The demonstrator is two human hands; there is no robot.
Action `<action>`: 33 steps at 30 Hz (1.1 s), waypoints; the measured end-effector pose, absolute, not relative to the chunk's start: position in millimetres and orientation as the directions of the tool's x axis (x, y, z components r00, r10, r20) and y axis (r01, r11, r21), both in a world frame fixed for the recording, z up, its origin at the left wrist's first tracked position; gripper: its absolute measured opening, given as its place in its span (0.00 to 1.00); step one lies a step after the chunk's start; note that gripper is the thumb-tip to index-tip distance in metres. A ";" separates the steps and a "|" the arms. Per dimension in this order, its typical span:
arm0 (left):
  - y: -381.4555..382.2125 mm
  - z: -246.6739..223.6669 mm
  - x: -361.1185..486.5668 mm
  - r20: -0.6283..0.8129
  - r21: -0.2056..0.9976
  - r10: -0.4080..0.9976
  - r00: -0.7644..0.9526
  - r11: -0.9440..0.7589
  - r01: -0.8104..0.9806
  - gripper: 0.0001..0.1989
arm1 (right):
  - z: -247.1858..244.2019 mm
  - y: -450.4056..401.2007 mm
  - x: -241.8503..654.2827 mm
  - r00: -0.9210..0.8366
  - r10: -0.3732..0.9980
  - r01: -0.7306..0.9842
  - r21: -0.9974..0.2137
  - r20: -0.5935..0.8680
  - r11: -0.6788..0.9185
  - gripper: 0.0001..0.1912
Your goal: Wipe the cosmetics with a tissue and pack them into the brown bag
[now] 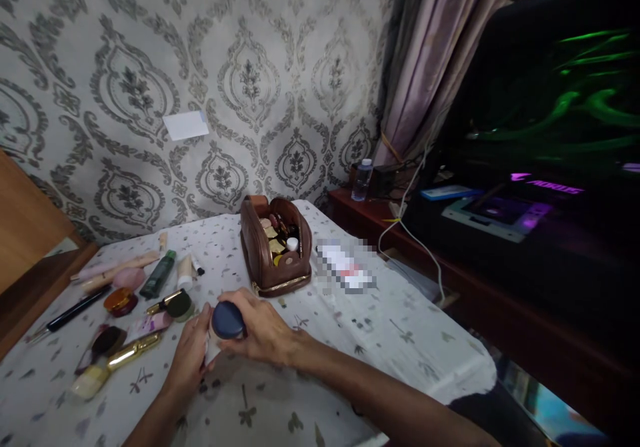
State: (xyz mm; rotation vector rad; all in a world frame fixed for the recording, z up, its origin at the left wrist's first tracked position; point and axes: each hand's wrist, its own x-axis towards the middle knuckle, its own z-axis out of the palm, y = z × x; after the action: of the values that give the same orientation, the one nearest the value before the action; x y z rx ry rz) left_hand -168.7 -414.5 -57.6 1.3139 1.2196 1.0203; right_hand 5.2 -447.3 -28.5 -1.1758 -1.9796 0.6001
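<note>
Low over the table's front, a pale cosmetic bottle with a dark blue rounded cap [229, 319] is between my two hands. My left hand [191, 347] closes around its pale body from the left. From the right, my right hand [263, 327] wraps its fingers round the bottle just at the cap; the cap appears to be on. Beyond my hands stands a brown leather makeup bag [265, 270], unzipped, with several small cosmetics inside. To the left lie a green tube [159, 275], an amber jar [121, 301], a pink tube [149, 327] and a gold tube [134, 351].
A brush with a black handle [75, 312] and a makeup brush with pale bristles [90, 381] lie on the patterned tablecloth [395, 327]. Right of the bag is a blurred-out flat object [347, 265]. A water bottle [362, 180], a cable [425, 250] and a computer case [540, 133] are at the right.
</note>
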 end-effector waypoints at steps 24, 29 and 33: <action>-408.4 -50.6 -179.1 0.255 0.861 0.953 0.162 -0.300 0.411 0.29 | -67.8 -455.9 -1.0 -0.074 0.954 0.273 -0.914 0.291 0.300 0.33; -413.3 -58.7 -177.6 0.503 0.685 0.833 0.230 -0.547 0.481 0.21 | -67.7 -452.2 -0.6 -0.149 0.968 0.404 -0.881 0.204 0.247 0.33; -421.1 -63.3 -173.4 0.542 0.557 0.738 0.402 -0.674 0.486 0.19 | -71.2 -448.2 0.4 -0.093 0.977 0.485 -0.849 0.191 0.212 0.34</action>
State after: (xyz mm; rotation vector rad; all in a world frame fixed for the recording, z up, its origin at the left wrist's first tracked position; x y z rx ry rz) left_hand -173.4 -421.1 -63.3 2.3536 1.0643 1.1464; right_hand 0.4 -448.2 -71.2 -1.3817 -1.6993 0.7889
